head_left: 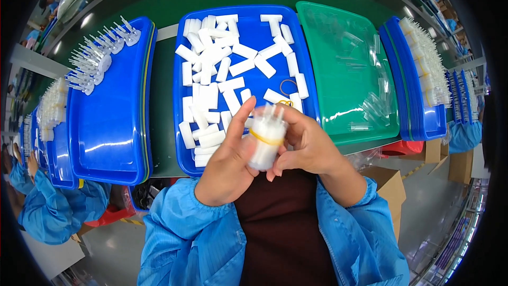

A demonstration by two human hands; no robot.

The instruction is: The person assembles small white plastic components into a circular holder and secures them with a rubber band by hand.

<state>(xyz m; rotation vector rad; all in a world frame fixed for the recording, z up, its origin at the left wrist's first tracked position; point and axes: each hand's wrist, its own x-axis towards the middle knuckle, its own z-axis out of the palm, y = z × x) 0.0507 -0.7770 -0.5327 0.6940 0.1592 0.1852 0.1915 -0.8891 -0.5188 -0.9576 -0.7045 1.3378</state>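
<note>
In front of my chest is a bundle of clear tubes with white filling (264, 154), somewhat blurred, with a yellow rubber band around it and thin tips sticking up on top. My left hand (225, 161) cups its left side, one finger stretched upward. Around the right side curl the fingers of my right hand (313, 145). Just beyond my hands lies a blue tray (185, 140) of loose white cylinders (242, 68). A thin brown rubber band (289, 87) rests in it, and yellow rubber bands (286, 103) show behind my right fingers.
To the right, a green tray (330, 111) holds clear tubes (378, 111). Beyond it, stacked blue trays (418, 111) carry dense banded bundles (423, 66). At left, another blue tray stack (108, 137) bears white-tipped bundles (95, 61). A co-worker's blue sleeve (53, 206) is at far left.
</note>
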